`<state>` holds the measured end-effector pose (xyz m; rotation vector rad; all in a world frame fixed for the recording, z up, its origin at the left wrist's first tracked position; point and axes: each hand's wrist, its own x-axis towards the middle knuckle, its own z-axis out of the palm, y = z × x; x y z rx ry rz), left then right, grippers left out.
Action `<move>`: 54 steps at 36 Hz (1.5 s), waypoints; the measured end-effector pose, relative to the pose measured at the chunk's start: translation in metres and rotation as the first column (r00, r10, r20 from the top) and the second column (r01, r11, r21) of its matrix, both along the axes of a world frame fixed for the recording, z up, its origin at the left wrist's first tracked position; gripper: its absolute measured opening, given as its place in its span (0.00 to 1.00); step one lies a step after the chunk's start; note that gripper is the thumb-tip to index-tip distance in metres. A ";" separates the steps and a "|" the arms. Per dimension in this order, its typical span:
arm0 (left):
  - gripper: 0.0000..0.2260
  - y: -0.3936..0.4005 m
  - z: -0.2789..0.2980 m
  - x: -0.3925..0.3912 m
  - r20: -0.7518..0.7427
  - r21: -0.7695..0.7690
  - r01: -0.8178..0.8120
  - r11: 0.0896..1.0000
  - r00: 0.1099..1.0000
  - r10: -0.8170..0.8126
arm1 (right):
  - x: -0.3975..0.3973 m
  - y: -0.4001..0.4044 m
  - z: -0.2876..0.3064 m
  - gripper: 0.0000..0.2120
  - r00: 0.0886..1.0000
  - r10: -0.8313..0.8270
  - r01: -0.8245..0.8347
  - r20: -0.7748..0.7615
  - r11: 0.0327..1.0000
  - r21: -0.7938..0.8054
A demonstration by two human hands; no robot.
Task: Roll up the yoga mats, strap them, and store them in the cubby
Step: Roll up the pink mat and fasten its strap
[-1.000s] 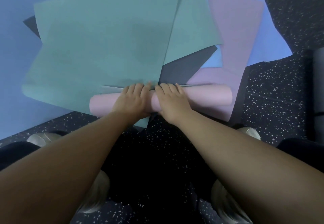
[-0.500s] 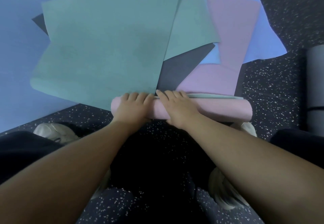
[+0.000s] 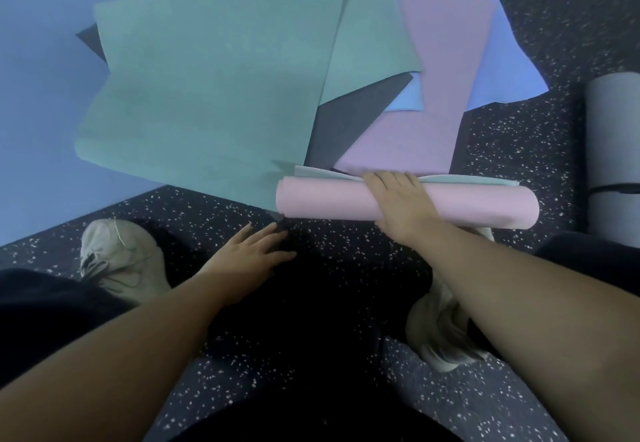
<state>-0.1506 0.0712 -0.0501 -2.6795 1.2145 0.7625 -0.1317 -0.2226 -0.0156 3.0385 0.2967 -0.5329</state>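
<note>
We've got the pink roll (image 3: 450, 204) just right of the green mat (image 3: 207, 95), right hand (image 3: 398, 202) curled over its middle, left hand (image 3: 249, 254) flat-fingered, empty. Soft foam, likely springy — pin the middle, it wants to unroll.
</note>
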 end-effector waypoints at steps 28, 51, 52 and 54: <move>0.19 -0.002 0.005 -0.031 -0.416 -0.033 -0.690 0.723 0.667 0.618 | -0.035 0.036 0.030 0.43 0.982 0.070 -0.108 0.174 0.970 0.219; 0.22 0.032 0.140 -0.028 -0.250 -0.512 -0.648 0.563 0.740 0.625 | -0.025 0.094 0.125 0.41 0.952 -0.147 0.018 0.270 0.904 0.427; 0.23 0.034 0.149 -0.028 -0.234 -0.521 -0.630 0.576 0.755 0.613 | -0.026 0.096 0.131 0.41 0.948 -0.158 0.025 0.275 0.902 0.431; 0.24 0.037 0.164 -0.030 -0.194 -0.529 -0.590 0.610 0.784 0.590 | -0.030 0.099 0.142 0.40 0.947 -0.162 0.028 0.278 0.901 0.432</move>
